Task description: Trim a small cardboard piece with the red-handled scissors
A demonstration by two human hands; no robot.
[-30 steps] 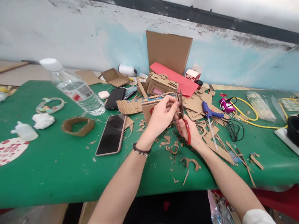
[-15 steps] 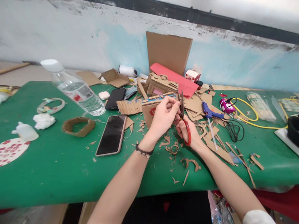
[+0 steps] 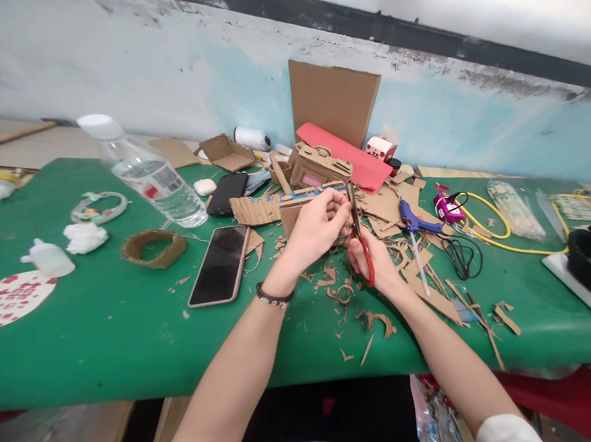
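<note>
My right hand (image 3: 379, 259) grips a pair of scissors (image 3: 369, 264) by the red handles, with the dark blades pointing up and away. Beside the blades, my left hand (image 3: 318, 225) has thumb and fingers pinched together; whatever it holds is too small and hidden to make out. A cardboard box (image 3: 289, 216) with blue marks along its top edge stands just behind my left hand. Further back is a cardboard model shaped like a camera (image 3: 319, 166). Cardboard scraps (image 3: 343, 293) lie on the table beneath both hands.
On the green table (image 3: 133, 351), a phone (image 3: 221, 265), a cardboard ring (image 3: 154, 248) and a tilted water bottle (image 3: 158, 183) are to the left. Rightward lie a blue glue gun (image 3: 418, 221), a black cable (image 3: 462, 254) and a yellow cord (image 3: 495, 219). A cardboard sheet (image 3: 335, 98) leans on the wall.
The scissor blades have come closer together. Both hands have shifted slightly to the left, and the left wrist a little more.
</note>
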